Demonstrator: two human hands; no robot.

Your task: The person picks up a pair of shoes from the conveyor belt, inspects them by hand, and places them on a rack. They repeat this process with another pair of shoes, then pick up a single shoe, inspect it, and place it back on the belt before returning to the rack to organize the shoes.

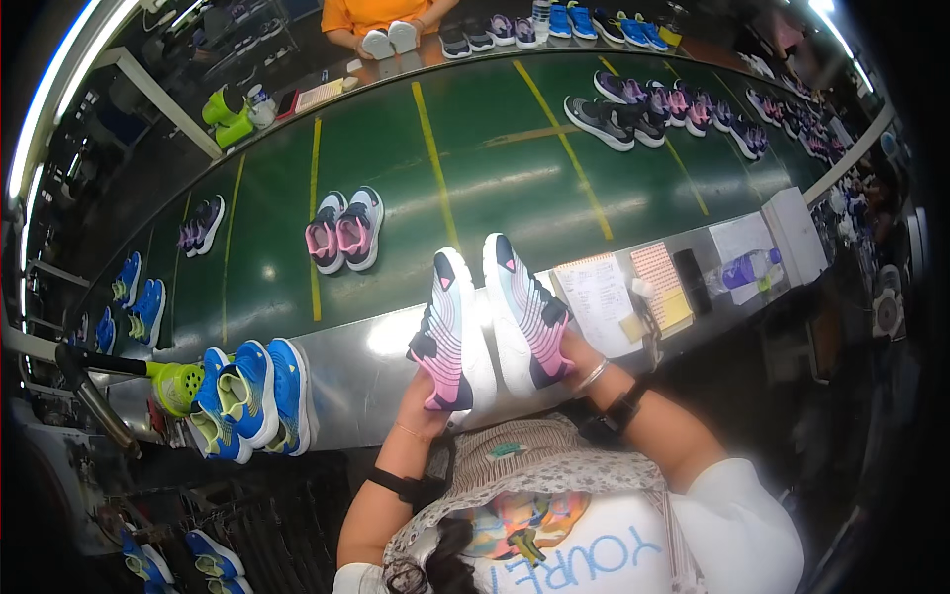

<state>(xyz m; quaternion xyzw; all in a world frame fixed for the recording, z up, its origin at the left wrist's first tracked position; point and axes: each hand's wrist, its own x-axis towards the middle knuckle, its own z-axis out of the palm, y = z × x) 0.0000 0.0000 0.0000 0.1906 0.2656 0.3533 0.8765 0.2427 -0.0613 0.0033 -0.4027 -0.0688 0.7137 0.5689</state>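
I hold a pair of sneakers over the metal ledge, toes away from me and white soles turned toward each other. My left hand (421, 401) grips the left sneaker (443, 342) at its heel. My right hand (582, 358) has the right sneaker (529, 322) by the heel in the same way. Both uppers fade from pale blue to pink with dark stripes, and the toes and heels are dark. The fingers are mostly hidden behind or inside the shoes. Beyond them, another pink and dark pair (344, 230) stands on the green conveyor belt (396, 148).
Blue sneakers (252, 396) stand at the ledge's left end beside a lime-green clog (178, 388). A notepad (599, 297), a checked sheet (661, 287) and a purple-labelled bottle (747, 269) lie rightward. Across the belt, a person in orange (381, 12) holds white-soled shoes (389, 40).
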